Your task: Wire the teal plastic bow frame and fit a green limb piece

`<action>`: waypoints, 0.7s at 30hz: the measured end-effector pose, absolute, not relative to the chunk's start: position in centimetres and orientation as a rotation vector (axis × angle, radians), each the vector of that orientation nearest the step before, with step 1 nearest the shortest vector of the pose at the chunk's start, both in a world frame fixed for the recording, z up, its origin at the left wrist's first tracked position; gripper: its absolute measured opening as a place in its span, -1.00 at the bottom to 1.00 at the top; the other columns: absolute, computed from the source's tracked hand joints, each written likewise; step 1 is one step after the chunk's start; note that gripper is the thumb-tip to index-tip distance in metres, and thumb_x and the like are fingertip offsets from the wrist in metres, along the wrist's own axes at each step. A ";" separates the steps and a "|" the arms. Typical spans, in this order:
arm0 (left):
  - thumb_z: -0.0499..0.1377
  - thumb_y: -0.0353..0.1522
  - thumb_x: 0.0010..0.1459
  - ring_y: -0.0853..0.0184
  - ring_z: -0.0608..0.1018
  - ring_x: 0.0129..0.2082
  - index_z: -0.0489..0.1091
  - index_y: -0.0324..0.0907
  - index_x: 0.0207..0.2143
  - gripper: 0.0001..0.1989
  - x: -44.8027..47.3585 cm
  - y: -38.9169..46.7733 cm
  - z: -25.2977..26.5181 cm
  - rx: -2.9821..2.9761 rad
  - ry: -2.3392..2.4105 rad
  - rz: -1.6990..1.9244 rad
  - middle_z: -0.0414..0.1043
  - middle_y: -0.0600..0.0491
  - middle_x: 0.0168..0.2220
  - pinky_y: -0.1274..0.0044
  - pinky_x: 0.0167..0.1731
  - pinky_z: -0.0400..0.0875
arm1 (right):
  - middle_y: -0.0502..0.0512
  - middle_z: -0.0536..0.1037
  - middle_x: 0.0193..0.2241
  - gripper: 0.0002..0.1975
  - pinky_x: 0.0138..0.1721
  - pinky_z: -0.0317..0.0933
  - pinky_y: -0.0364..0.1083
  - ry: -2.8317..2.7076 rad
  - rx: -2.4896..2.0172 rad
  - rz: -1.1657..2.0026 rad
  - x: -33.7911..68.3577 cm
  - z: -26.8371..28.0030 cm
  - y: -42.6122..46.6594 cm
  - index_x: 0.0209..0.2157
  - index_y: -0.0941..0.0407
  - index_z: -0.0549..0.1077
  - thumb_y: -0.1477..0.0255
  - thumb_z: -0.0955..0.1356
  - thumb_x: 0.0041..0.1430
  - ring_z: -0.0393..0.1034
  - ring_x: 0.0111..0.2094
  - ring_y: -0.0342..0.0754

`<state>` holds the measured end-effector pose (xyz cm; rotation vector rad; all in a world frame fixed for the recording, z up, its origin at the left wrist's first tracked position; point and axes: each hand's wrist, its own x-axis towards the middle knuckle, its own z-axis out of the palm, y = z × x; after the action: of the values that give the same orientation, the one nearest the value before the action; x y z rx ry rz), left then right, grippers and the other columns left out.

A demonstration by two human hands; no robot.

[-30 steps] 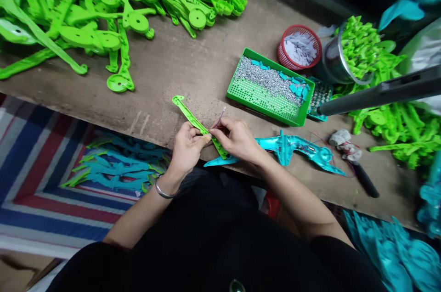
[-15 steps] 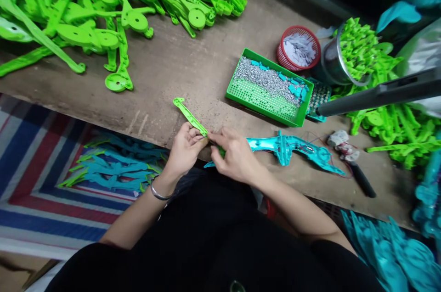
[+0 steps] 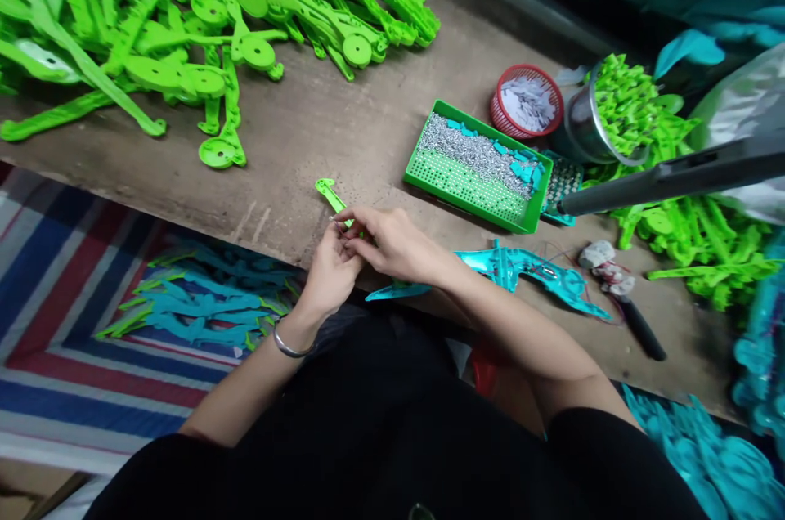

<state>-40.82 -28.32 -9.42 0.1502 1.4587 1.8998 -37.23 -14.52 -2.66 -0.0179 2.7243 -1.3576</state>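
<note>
Bright green strip (image 3: 329,195), teal part (image 3: 521,271), red basket (image 3: 526,101), blue-and-red striped mat (image 3: 67,291).

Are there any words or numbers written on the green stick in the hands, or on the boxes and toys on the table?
No readable text anywhere.
Green plastic strip, held by left hand and right hand: no marks visible.
Green tray: none.
Red basket of pale scraps: nothing legible.
Teal plastic part: none.

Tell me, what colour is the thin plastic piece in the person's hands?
Bright green piece, in the head view.
</note>
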 end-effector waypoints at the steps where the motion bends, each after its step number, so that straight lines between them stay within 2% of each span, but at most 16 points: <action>1: 0.39 -0.45 -0.11 0.32 0.60 -0.11 0.25 -0.13 -0.11 -0.48 -40.8 -28.3 -9.3 0.134 1.419 1.899 0.52 0.04 -0.14 0.52 -0.09 0.48 | 0.08 0.63 -0.26 -0.68 -0.15 0.31 -0.10 2.693 0.044 -1.425 -37.6 -2.9 -14.3 0.00 0.17 0.41 0.59 0.31 0.20 0.51 -0.24 -0.11; 4: 0.39 -0.46 -0.11 0.39 0.60 -0.19 0.22 -0.13 -0.08 -0.44 -41.0 -28.4 -8.7 0.087 1.299 1.894 0.51 0.03 -0.07 0.53 -0.12 0.50 | 0.02 0.63 -0.34 -0.68 -0.23 0.32 -0.14 2.633 0.290 -1.587 -38.0 -3.6 -13.5 -0.04 0.17 0.41 0.57 0.35 0.15 0.52 -0.35 -0.15; 7: 0.36 -0.46 -0.05 0.44 0.58 -0.22 0.26 -0.15 -0.14 -0.56 -41.3 -28.4 -8.2 0.009 1.203 1.904 0.52 0.06 -0.11 0.55 -0.13 0.49 | -0.02 0.64 -0.42 -0.65 -0.26 0.33 -0.13 2.555 0.469 -1.691 -38.1 -4.2 -12.8 -0.08 0.15 0.37 0.53 0.42 0.06 0.52 -0.40 -0.15; 11: 0.30 -0.43 0.02 0.42 0.57 -0.16 0.29 -0.15 -0.20 -0.70 -41.8 -28.4 -8.0 -0.067 1.111 1.916 0.53 0.09 -0.18 0.51 -0.08 0.49 | -0.04 0.64 -0.45 -0.60 -0.25 0.32 -0.11 2.550 0.534 -1.689 -38.1 -4.3 -13.1 -0.12 0.12 0.35 0.52 0.46 -0.01 0.54 -0.39 -0.12; 16: 0.30 -0.44 0.02 0.38 0.60 -0.15 0.22 -0.13 -0.13 -0.60 -41.9 -28.0 -8.1 -0.087 1.195 1.915 0.54 0.05 -0.09 0.50 -0.15 0.52 | 0.00 0.63 -0.42 -0.84 -0.29 0.29 -0.15 2.709 0.446 -1.497 -38.2 -3.6 -13.9 -0.32 0.14 0.44 0.57 0.44 0.03 0.53 -0.38 -0.13; 18: 0.31 -0.44 0.00 0.38 0.61 -0.17 0.19 -0.14 -0.12 -0.57 -41.7 -27.8 -8.1 -0.086 1.230 1.927 0.55 0.04 -0.11 0.51 -0.20 0.53 | 0.02 0.62 -0.43 -0.91 -0.31 0.27 -0.16 2.762 0.411 -1.432 -38.3 -3.5 -14.0 -0.39 0.16 0.47 0.56 0.45 0.04 0.50 -0.40 -0.15; 21: 0.30 -0.46 -0.02 0.41 0.60 -0.25 0.19 -0.14 -0.14 -0.58 -41.6 -27.6 -8.1 -0.088 1.259 1.950 0.54 0.10 -0.20 0.54 -0.26 0.53 | 0.02 0.61 -0.46 -0.95 -0.35 0.23 -0.18 2.786 0.374 -1.364 -38.4 -3.3 -14.2 -0.40 0.17 0.53 0.48 0.45 0.11 0.46 -0.45 -0.17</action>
<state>-41.63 -27.62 -8.12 -0.0881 1.2590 1.9499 -38.44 -14.17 -3.30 0.3743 2.7864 -1.3639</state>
